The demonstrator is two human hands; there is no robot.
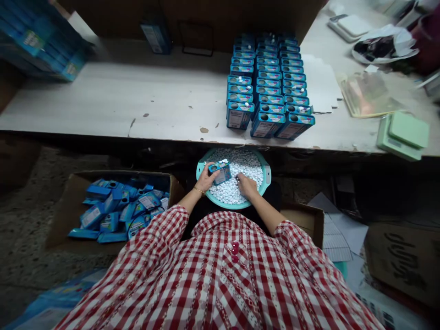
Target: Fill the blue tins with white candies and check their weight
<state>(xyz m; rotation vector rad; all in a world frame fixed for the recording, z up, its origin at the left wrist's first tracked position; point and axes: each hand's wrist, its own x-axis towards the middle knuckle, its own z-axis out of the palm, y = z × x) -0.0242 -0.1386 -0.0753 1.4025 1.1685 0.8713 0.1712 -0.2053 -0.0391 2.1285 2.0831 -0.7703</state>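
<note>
My left hand (205, 178) grips a small blue box (220, 171) by its left side, tilted over a turquoise basin (268, 178) at my lap. A dark round hole and a few white pieces show on the box's top. Small white candy-like pellets (231, 195) fill the basin. Just right of the box, my right hand (246, 186) reaches into the pellets with its fingers drawn together. What those fingertips hold, if anything, is too small to make out.
Rows of upright blue boxes (270, 98) stand on the white table (165, 101). A green scale (404, 135) sits at the right edge. On the floor at left, a cardboard carton (63, 215) holds many loose blue boxes. Wrapped blue packs (41, 43) lie at the far left.
</note>
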